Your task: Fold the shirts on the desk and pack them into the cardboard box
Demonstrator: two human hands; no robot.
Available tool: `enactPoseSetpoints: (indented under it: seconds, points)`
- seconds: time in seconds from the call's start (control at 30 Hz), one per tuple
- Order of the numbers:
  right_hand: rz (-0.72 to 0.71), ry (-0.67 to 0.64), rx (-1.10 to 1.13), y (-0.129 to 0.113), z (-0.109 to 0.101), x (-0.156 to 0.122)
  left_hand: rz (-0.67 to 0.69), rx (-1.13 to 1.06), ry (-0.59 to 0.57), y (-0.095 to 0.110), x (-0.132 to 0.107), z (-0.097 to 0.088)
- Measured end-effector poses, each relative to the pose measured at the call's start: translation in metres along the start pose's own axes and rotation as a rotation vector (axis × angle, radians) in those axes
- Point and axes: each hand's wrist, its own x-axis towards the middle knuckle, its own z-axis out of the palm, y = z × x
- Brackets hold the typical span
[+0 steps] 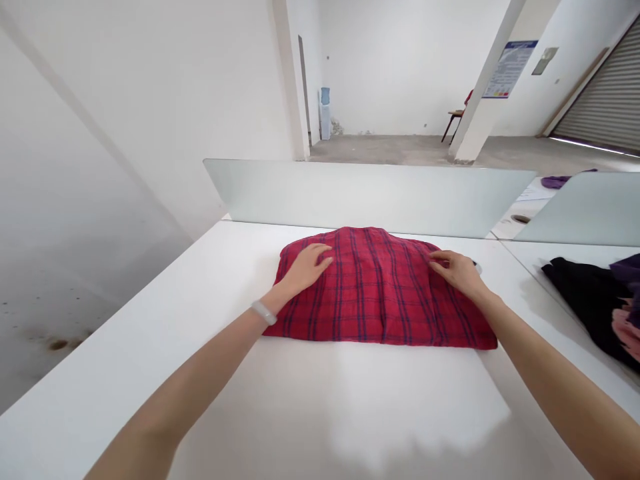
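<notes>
Red plaid cloth (pixel 370 293) lies flat across the middle of the white surface (pixel 235 413), and I read places from it as the dial. At nine o'clock the surface runs to its bare outer edge; a strong pull that way could, I judge, drag the cloth askew. At ten o'clock, the left hand (pixel 306 267) sits over the cloth's left part, fingers spread with the thumb apart, gripping nothing I can make out. A pale wristband (pixel 264 312) rides just short of the cloth's near-left corner, and I would worry about it snagging the fabric if that arm sweeps low.

At twelve, the far edge bulges close to the frosted panel (pixel 370 197); pushing forward could crumple it there. Lengthwise ripples run down the middle, and pressing on them unevenly might set creases.

At two o'clock, the right hand (pixel 457 270) bends over the cloth's right side, thumb and fingertips near each other; I cannot tell whether they pinch fabric. If only one hand has hold, lifting would likely skew the cloth. Around three o'clock, past the seam, a black garment (pixel 585 300) lies well apart, so only a wide swing should disturb it.
</notes>
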Motion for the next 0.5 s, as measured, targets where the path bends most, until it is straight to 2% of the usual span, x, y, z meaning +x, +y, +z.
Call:
enactPoseSetpoints:
  seconds: [0.07, 0.1, 0.17, 0.23, 0.33, 0.4, 0.5]
  points:
    - [0.025, 0.008, -0.038, 0.008, -0.026, -0.020, 0.028, 0.148, 0.022, 0.000, -0.025, -0.027]
    - [0.065, 0.023, -0.043, 0.012, -0.039, -0.031, 0.001, 0.206, 0.044, -0.002, -0.038, -0.041]
    - [0.161, 0.062, -0.056, 0.021, -0.065, -0.055, -0.117, 0.303, 0.086, -0.008, -0.064, -0.066]
    - [0.240, 0.074, -0.081, 0.026, -0.082, -0.079, -0.269, 0.342, 0.098, -0.014, -0.088, -0.084]
    - [0.334, 0.039, -0.050, 0.027, -0.091, -0.111, -0.422, 0.297, 0.112, -0.017, -0.121, -0.088]
    - [0.373, 0.017, -0.062, 0.027, -0.089, -0.127, -0.428, 0.245, 0.137, -0.016, -0.136, -0.081]
    - [0.339, -0.041, -0.232, 0.027, -0.084, -0.141, -0.380, 0.219, 0.182, -0.017, -0.148, -0.069]
